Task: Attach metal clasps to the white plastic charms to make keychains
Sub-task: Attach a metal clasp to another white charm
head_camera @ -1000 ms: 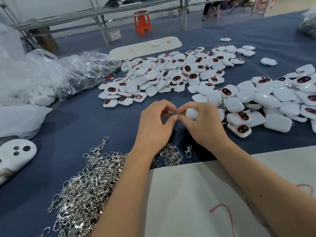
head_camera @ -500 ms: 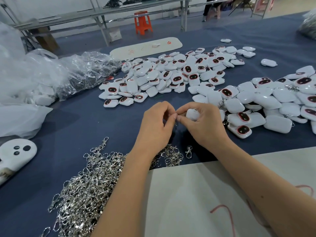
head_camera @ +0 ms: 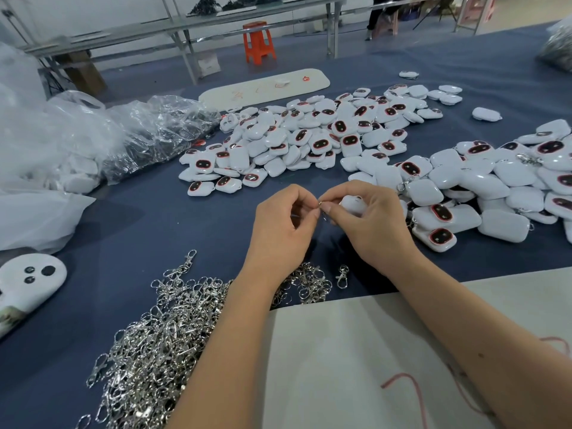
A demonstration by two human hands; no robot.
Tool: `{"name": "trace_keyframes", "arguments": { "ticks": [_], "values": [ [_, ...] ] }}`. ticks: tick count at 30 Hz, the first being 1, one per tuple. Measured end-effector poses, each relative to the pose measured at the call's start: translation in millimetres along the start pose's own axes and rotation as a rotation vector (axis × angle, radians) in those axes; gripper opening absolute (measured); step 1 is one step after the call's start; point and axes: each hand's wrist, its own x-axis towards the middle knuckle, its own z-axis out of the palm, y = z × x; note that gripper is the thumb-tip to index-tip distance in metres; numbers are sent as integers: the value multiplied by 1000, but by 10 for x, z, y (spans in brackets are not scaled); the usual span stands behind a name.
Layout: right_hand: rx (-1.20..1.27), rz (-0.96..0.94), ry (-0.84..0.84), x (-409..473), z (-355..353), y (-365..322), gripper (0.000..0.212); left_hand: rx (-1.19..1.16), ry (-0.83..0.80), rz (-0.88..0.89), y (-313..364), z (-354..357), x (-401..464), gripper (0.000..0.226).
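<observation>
Nearest, under both forearms, lies a white sheet point(head_camera: 356, 366), and under the left forearm a heap of clasps point(head_camera: 148, 351) spreads toward the viewer's left; one loose clasp point(head_camera: 342, 276) sits just below the right wrist. Above that, the two hands meet fingertip to fingertip over the blue table point(head_camera: 154, 230). The left hand point(head_camera: 278, 230) has its fingers curled, thumb and forefinger pinching a small metal ring point(head_camera: 321, 205). The right hand point(head_camera: 371, 227) curls round a white charm point(head_camera: 351, 204), thumb pressed at the ring beside it. Whether the ring is already through the charm's loop cannot be told; the fingers hide it.

This looks like the joining step: threading the clasp's ring onto the charm. The next move likely calls for a fine twist of the ring until it seats, then setting the piece aside.

Right of the hands lies a charm pile point(head_camera: 495, 187), some with clasps on. Beyond the hands is a bigger pile point(head_camera: 309, 137); to their far left, plastic bags point(head_camera: 93, 140).
</observation>
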Motion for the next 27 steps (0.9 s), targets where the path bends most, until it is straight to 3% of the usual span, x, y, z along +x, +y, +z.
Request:
{"name": "trace_keyframes", "arguments": {
  "ticks": [14,20,27],
  "values": [
    [-166,-148,39,-21,23,-39,13,-93,-53,-51,12,-50,6,21],
    [-258,-215,45,-22,22,-48,11,-3,-53,-8,-15,-14,-8,24],
    [-33,51,-119,19,-38,-2,15,36,-15,54,-4,-26,-20,16]
  ]
}}
